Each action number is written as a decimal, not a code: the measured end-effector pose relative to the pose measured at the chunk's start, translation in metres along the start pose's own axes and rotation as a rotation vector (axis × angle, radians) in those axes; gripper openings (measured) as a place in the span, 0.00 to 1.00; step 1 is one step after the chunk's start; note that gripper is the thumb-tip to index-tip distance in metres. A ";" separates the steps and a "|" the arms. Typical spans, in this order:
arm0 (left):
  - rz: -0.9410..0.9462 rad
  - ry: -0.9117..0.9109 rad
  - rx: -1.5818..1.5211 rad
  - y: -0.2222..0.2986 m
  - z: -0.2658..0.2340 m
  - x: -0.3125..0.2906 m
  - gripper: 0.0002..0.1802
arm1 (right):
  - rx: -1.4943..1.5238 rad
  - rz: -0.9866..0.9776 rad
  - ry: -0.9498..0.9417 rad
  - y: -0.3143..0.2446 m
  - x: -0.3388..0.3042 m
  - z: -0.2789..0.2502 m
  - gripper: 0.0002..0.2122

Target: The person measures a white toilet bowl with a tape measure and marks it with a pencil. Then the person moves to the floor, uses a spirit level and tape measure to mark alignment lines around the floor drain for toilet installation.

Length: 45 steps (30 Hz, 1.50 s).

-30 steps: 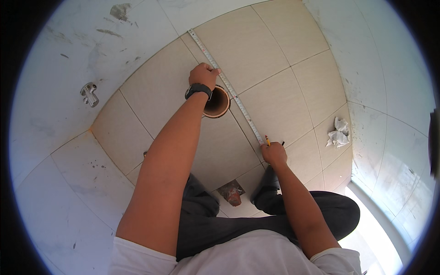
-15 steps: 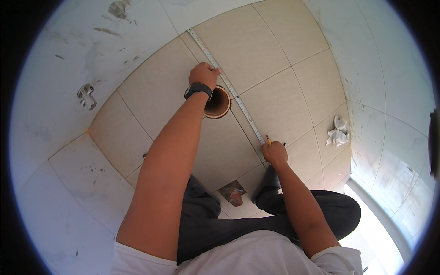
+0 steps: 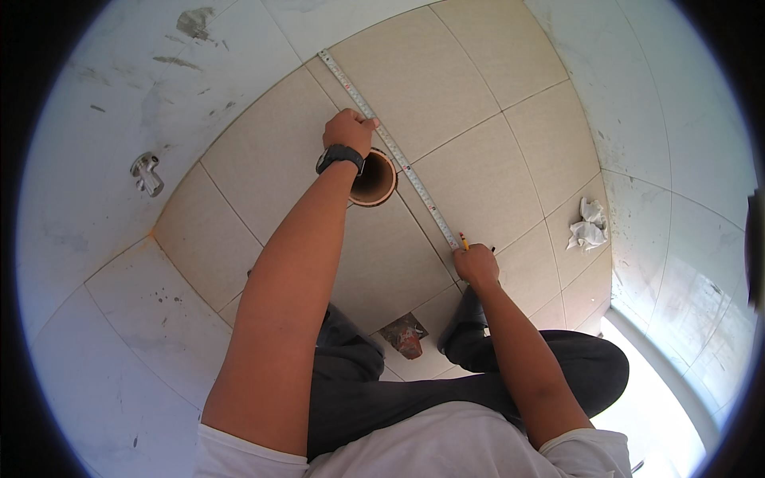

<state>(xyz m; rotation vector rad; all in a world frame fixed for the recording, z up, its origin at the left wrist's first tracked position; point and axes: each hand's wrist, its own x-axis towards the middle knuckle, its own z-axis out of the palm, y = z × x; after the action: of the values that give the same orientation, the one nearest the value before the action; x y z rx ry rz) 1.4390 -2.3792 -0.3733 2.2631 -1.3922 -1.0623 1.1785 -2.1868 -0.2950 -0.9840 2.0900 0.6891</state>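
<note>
A white measuring tape stretches over the beige tiled floor, from the foot of the far wall down to my right hand. My left hand, with a black watch at the wrist, has its fingers curled and grips the tape's left edge partway along. Just below that hand, a round brown pipe opening comes up through the floor; my wrist partly covers it. My right hand is closed around the near end of the tape, together with a yellow pencil. The palm hides the tape's case.
A chrome valve juts from the left wall. Crumpled white paper lies by the right wall. Between my feet is a dark square patch with a reddish-brown lump. Walls with grey smears close in on both sides.
The view has shifted very slightly. Both hands keep their places on the tape, and the tape stays stretched to the far wall.
</note>
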 end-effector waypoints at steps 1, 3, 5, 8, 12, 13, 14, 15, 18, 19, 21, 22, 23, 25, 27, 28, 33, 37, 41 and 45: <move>-0.010 -0.002 0.002 0.000 0.000 0.000 0.21 | 0.002 0.002 0.000 0.000 0.000 0.000 0.23; 0.006 0.009 -0.001 0.000 0.001 0.000 0.21 | 0.006 -0.006 0.004 0.001 0.000 0.001 0.23; 0.015 0.015 -0.009 -0.001 0.001 0.000 0.21 | 0.007 -0.016 0.014 0.002 0.001 0.003 0.23; 0.011 0.012 -0.018 -0.001 0.001 0.000 0.21 | 0.006 -0.017 0.013 0.003 0.003 0.004 0.23; 0.011 0.012 -0.004 -0.001 0.002 0.001 0.21 | 0.000 -0.025 0.010 0.003 0.004 0.004 0.23; 0.018 0.016 -0.002 -0.001 0.002 0.001 0.21 | -0.001 -0.028 0.016 0.003 0.003 0.004 0.23; 0.017 0.020 -0.004 -0.001 0.003 0.001 0.21 | -0.003 -0.025 0.022 0.002 0.003 0.005 0.23; 0.016 0.025 -0.006 -0.002 0.004 0.001 0.21 | -0.001 -0.031 0.022 0.002 0.003 0.005 0.23; 0.025 0.040 -0.002 -0.003 0.005 0.001 0.20 | 0.009 -0.032 0.023 0.003 0.003 0.005 0.22; 0.030 0.045 0.000 -0.004 0.006 0.002 0.20 | 0.015 -0.033 0.027 0.003 0.003 0.005 0.22; 0.008 0.026 -0.027 -0.004 0.007 0.003 0.20 | 0.012 -0.054 0.028 0.005 0.002 0.005 0.22; -0.003 0.018 -0.039 -0.005 0.008 0.004 0.20 | 0.003 -0.077 0.025 0.006 0.001 0.005 0.22; 0.000 0.033 -0.033 -0.005 0.008 0.004 0.20 | -0.005 -0.091 0.022 0.007 0.000 0.005 0.22; 0.008 0.059 -0.018 -0.006 0.010 0.005 0.20 | 0.000 -0.113 0.029 0.008 -0.002 0.005 0.22; 0.016 0.058 -0.023 -0.007 0.010 0.006 0.20 | 0.006 -0.124 0.043 0.009 -0.003 0.005 0.22; 0.022 0.058 -0.025 -0.008 0.011 0.007 0.20 | 0.009 -0.128 0.053 0.010 -0.003 0.005 0.22; 0.029 0.047 -0.033 -0.013 0.013 0.009 0.21 | 0.032 -0.098 0.049 0.009 -0.002 0.006 0.22; 0.064 0.103 -0.020 -0.015 0.015 0.008 0.21 | 0.038 -0.102 0.032 0.012 0.000 0.003 0.23; 0.041 0.065 -0.073 -0.013 0.013 0.005 0.20 | -0.001 -0.214 -0.009 0.023 0.005 -0.001 0.24; 0.114 0.056 -0.136 -0.005 0.013 -0.004 0.22 | 0.078 -0.277 0.031 0.045 0.015 -0.003 0.23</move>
<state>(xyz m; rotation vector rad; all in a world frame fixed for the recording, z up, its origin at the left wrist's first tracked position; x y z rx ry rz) 1.4322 -2.3710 -0.3832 2.0757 -1.3656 -1.0170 1.1346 -2.1696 -0.2976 -1.2168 1.9402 0.4507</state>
